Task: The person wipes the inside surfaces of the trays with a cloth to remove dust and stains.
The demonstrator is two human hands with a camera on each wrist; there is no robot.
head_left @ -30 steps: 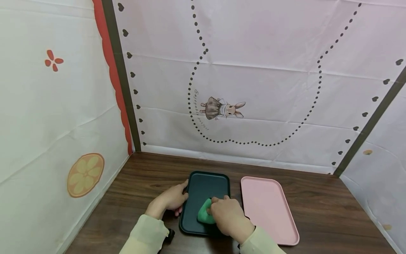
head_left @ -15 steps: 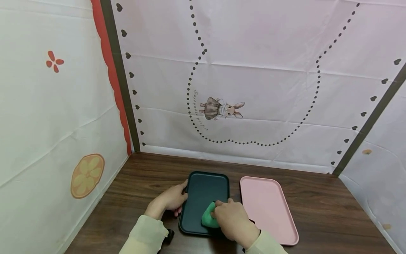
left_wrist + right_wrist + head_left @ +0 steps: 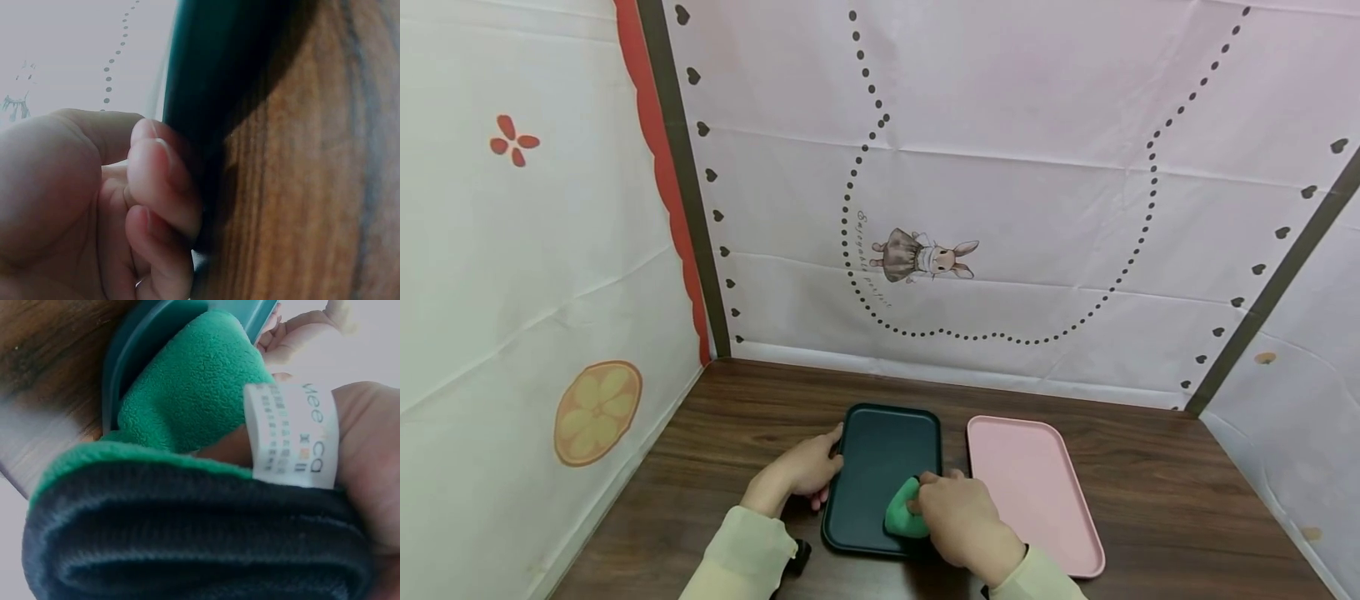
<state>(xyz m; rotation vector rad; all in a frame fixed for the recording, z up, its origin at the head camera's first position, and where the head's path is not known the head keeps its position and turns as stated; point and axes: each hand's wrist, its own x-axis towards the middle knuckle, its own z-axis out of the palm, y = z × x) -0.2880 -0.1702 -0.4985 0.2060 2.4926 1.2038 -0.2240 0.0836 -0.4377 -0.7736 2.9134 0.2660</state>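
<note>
A dark green rectangular tray (image 3: 883,442) lies on the wooden table. At its left edge my left hand (image 3: 805,467) grips the rim; the left wrist view shows curled fingers (image 3: 165,181) against the tray's side, close to the wood. My right hand (image 3: 962,521) holds a folded green cloth (image 3: 901,512) low over the tray's near right part. In the right wrist view, the fuzzy green cloth (image 3: 194,381) has a dark folded edge and a white printed tag (image 3: 290,434). Some of my right fingers are hidden inside the folds.
A pink tray (image 3: 1030,483) lies to the right of the dark green one, partly behind my right wrist. Printed white sheets (image 3: 790,250) wall in the back and both sides of the wooden table (image 3: 1157,492).
My right hand and the green cloth have slid right and slightly toward me across the tray. My left hand has stayed at the tray's left edge.
</note>
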